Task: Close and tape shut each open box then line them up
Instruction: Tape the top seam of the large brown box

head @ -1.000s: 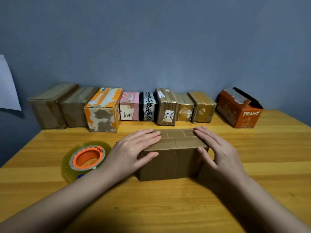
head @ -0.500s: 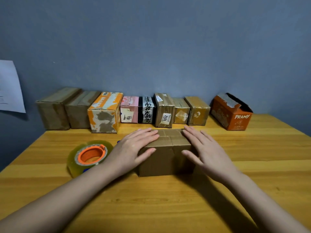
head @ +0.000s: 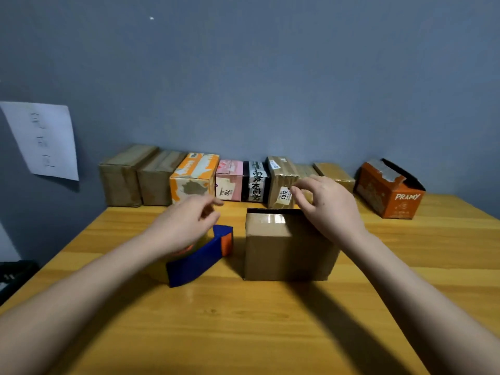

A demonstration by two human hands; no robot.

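- While a plain brown cardboard box (head: 286, 247) stands near the middle of the yellow wooden counter (head: 243, 320), both hands are seen raised above it and nothing is held in either.
- Left hand (head: 186, 226): fingers loosely curled, poised over the blue-and-orange tape dispenser (head: 200, 258) that lies just left of the box.
- Right hand (head: 328, 207): fingers loosely bent, hovering over the box's far right top edge; contact cannot be told.
- A glossy strip of clear tape (head: 273, 219) is seen on the box top, so this box is judged sealed, or nearly so.
- The box is judged light and fairly stiff, though its walls may give if squeezed; a hold on the two opposite side walls, low down, is advised.
- The taped top is likely slick and is best avoided.
- A row of closed boxes (head: 227, 180) is lined up at the grey-blue wall, with an orange printed carton (head: 389, 196) set apart at the right, its top flap up.
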